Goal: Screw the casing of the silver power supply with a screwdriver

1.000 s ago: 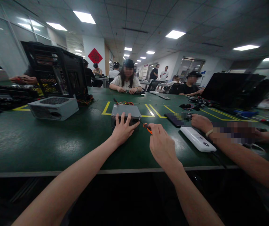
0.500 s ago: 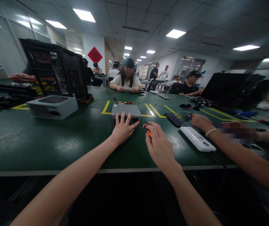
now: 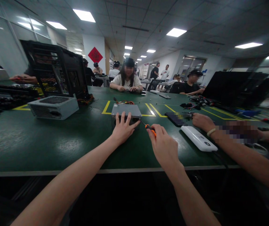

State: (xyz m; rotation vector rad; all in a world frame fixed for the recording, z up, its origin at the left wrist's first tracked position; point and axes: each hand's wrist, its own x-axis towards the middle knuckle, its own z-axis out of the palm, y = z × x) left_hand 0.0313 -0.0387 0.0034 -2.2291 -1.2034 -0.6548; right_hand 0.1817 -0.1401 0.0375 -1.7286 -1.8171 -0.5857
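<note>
A grey metal computer power supply [image 3: 127,109] sits on the green table in front of me, coloured cables at its far side. My left hand [image 3: 122,128] rests against its near face with fingers spread, the fingertips reaching the top edge and the thumb stretched toward the right corner. In my right hand [image 3: 164,141] is a screwdriver [image 3: 151,129] with an orange and black handle, gripped between thumb and fingers. Its thin shaft points up and left to the right front corner of the power supply. Whether the tip touches a screw is too small to tell.
A second power supply [image 3: 54,106] and a black computer case [image 3: 56,69] stand on the left. To my right lie a white device [image 3: 198,138] with a cable and a dark phone-like slab [image 3: 174,119]. Another person's arm [image 3: 233,150] reaches in there. A person sits opposite.
My right hand has shifted slightly right and its fingers have closed more around the screwdriver handle, which has moved right too. My left hand and the power supply stay put.
</note>
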